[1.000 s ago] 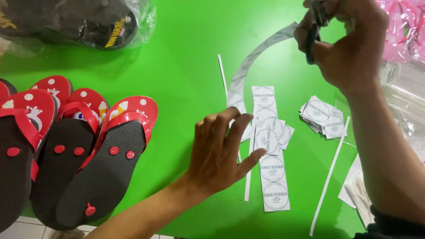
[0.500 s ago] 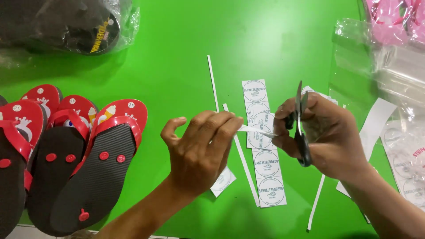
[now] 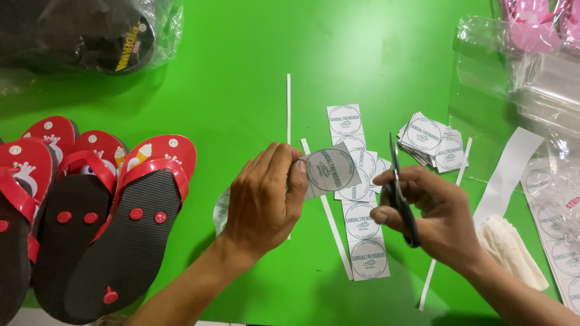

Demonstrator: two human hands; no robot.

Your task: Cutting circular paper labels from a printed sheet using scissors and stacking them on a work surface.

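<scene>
My left hand (image 3: 266, 196) pinches a strip of round printed labels (image 3: 329, 172) and holds its end up over the green table (image 3: 241, 78). My right hand (image 3: 432, 211) grips black scissors (image 3: 402, 199), blades pointing up, just right of that strip. More label strips (image 3: 359, 205) lie flat on the table under and between both hands. A small heap of cut square labels (image 3: 432, 145) lies behind my right hand.
Red and black flip-flops (image 3: 90, 211) lie stacked at the left. A bagged dark pair (image 3: 90, 36) lies at the far left. Clear plastic bags (image 3: 531, 78), pink sandals (image 3: 538, 21), a label sheet (image 3: 559, 217) and thin white offcuts (image 3: 289, 108) fill the right.
My right hand came down from the far right with the scissors to the middle. My left hand lifted off the flat labels and now holds a label strip up.
</scene>
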